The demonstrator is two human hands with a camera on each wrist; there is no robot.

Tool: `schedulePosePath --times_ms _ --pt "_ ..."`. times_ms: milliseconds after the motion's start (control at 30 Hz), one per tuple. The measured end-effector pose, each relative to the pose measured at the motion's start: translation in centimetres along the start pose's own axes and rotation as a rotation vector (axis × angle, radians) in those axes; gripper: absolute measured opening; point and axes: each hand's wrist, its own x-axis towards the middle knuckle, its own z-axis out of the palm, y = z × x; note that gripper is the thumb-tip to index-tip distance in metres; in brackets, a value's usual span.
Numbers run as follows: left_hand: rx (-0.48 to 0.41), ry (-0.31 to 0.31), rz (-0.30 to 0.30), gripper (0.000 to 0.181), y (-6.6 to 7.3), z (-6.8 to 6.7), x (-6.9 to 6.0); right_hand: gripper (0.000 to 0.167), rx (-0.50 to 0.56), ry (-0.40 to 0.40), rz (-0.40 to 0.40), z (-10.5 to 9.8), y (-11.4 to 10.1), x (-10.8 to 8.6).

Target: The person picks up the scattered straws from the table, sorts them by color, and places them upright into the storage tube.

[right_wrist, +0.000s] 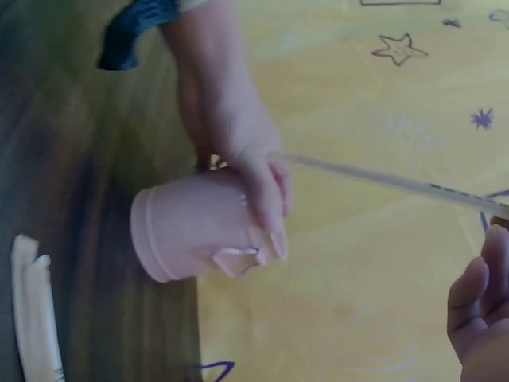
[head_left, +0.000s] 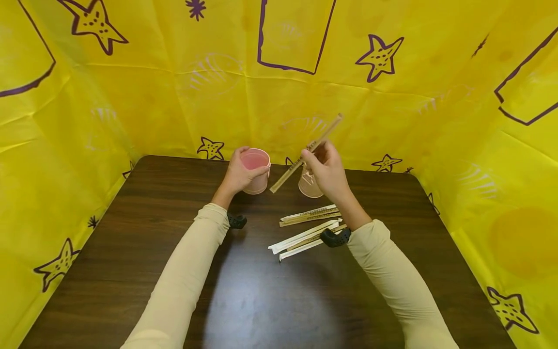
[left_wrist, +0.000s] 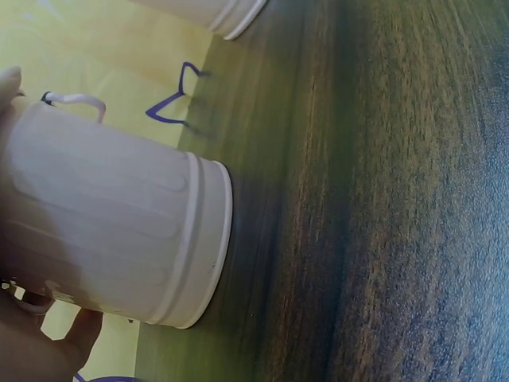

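Note:
The left hand (head_left: 239, 173) grips a pink cup (head_left: 257, 183) around its rim and side; the cup stands upright near the table's back edge. Between thumb and fingers, the right hand (head_left: 328, 170) pinches a brown paper-wrapped straw (head_left: 285, 178), held slanted in the air. Behind and below the right hand stands a second pink cup (head_left: 310, 186), partly hidden by it. In the right wrist view the straw (right_wrist: 382, 180) extends from the right hand (right_wrist: 487, 314) toward the left hand (right_wrist: 231, 131) on its cup (right_wrist: 187, 227).
Several wrapped straws, some white (head_left: 301, 237) and some brown (head_left: 305, 220), lie on the dark wooden table (head_left: 165, 242) in front of the second cup. A yellow sheet (head_left: 152, 111) with drawn stars rises behind the table and at both sides.

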Motion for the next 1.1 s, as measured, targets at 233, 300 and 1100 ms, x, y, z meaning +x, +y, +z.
schedulePosePath --times_ms 233,300,1100 --pt "0.009 0.004 0.014 0.102 0.0 -0.4 0.0 0.019 0.123 0.110 0.051 0.7 0.1 3.4" --pt "0.003 0.006 0.017 0.102 0.0 -0.5 0.0 0.017 0.137 0.124 0.063 1.1 0.2 4.1" --pt "-0.018 -0.012 0.020 0.102 -0.2 -0.2 0.1 0.023 0.067 0.009 0.189 8.5 6.1 5.0"
